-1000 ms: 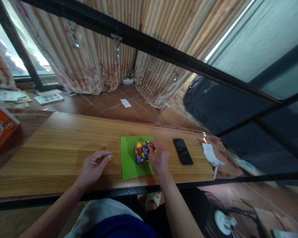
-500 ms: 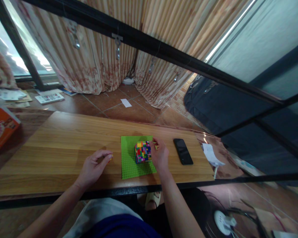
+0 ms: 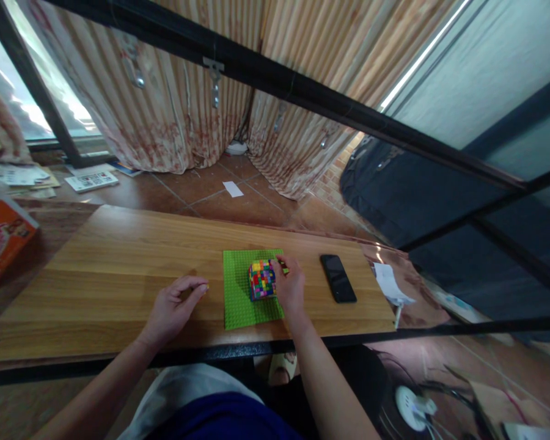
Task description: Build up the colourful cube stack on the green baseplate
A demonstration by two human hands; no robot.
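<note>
A green studded baseplate (image 3: 237,299) lies on the wooden table, carrying a multicoloured block of small building bricks (image 3: 262,282). My right hand (image 3: 289,286) is at the block's right side and covers part of it. Its thumb and fingers are bent together at the upper right edge; whatever is between them is hidden. Left of the baseplate, my left hand (image 3: 176,305) hovers just above or rests on the tabletop, thumb and forefinger pinched. A tiny bit of a small building brick (image 3: 206,286) shows at the fingertips.
A black phone (image 3: 338,278) lies right of the baseplate, and white paper (image 3: 389,285) sits beyond the table's right end. An orange box (image 3: 4,241) stands at the far left. A dark metal bar (image 3: 284,82) crosses above the table. A power strip (image 3: 410,406) is at lower right.
My right hand has shifted slightly left over the block, covering more of its right side. The left hand stays in place, with less of the yellowish brick showing between its fingertips.
</note>
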